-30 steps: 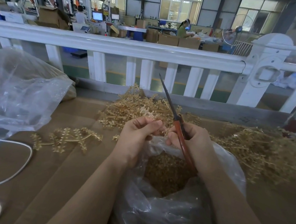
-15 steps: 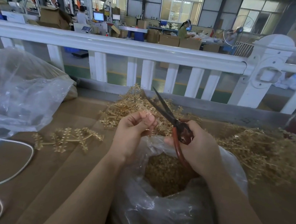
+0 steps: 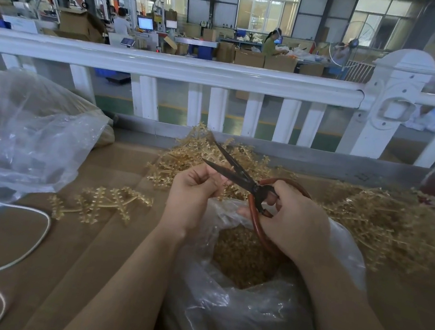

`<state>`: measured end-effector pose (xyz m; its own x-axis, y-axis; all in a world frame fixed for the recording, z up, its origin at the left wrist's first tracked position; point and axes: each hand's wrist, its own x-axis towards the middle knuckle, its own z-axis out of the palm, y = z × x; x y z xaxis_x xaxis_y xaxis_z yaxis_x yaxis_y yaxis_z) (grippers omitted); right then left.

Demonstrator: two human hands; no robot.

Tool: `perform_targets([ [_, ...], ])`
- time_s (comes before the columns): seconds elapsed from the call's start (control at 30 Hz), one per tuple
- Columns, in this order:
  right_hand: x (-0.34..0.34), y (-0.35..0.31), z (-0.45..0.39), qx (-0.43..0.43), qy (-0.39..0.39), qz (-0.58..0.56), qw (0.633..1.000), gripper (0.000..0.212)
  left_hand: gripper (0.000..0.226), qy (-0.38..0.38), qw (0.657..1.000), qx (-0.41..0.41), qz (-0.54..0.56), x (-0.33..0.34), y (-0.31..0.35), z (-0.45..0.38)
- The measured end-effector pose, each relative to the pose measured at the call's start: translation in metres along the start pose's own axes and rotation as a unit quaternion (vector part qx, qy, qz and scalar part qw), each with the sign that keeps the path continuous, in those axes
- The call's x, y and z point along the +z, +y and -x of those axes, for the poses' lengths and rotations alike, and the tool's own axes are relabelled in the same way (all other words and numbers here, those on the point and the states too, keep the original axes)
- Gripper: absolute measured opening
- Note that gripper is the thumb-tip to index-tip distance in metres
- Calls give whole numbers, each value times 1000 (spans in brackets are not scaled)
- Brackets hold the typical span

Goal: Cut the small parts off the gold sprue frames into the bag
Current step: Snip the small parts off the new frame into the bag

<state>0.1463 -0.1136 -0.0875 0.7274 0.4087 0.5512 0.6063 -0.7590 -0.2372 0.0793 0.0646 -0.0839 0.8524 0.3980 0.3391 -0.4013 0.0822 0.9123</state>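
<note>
My right hand grips the red-brown handles of dark scissors, whose blades stand spread and point up-left. My left hand has its fingers curled, pinching a small piece of gold sprue that is mostly hidden, right by the lower blade. Both hands hover over a clear plastic bag holding a heap of small gold parts. Gold sprue frames lie heaped behind the hands, at the right, and one lies loose at the left.
The work surface is brown cardboard. A large crumpled clear bag sits at the left, with a white cable looping below it. A white railing closes off the far edge; people work at benches beyond.
The scissors have swung from upright to leaning left, and their blades have opened wide. My left hand rose slightly toward the blades.
</note>
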Motion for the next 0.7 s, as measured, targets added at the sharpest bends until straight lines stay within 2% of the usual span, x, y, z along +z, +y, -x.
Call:
perform_targets([
  [0.2, -3, 0, 1, 10, -6, -6, 1000, 50, 16, -8, 1000, 3, 25, 0, 0, 0],
  [0.43, -3, 1, 2, -6, 22, -14, 1000, 55, 31, -17, 1000, 10, 20, -1, -1, 0],
  [0.6, -3, 2, 2, -9, 20, -33, 999, 72, 6, -16, 999, 23, 41, 0, -2, 0],
  [0.7, -2, 3, 2, -17, 23, -23, 999, 63, 13, 1, 998, 29, 52, 1, -3, -1],
])
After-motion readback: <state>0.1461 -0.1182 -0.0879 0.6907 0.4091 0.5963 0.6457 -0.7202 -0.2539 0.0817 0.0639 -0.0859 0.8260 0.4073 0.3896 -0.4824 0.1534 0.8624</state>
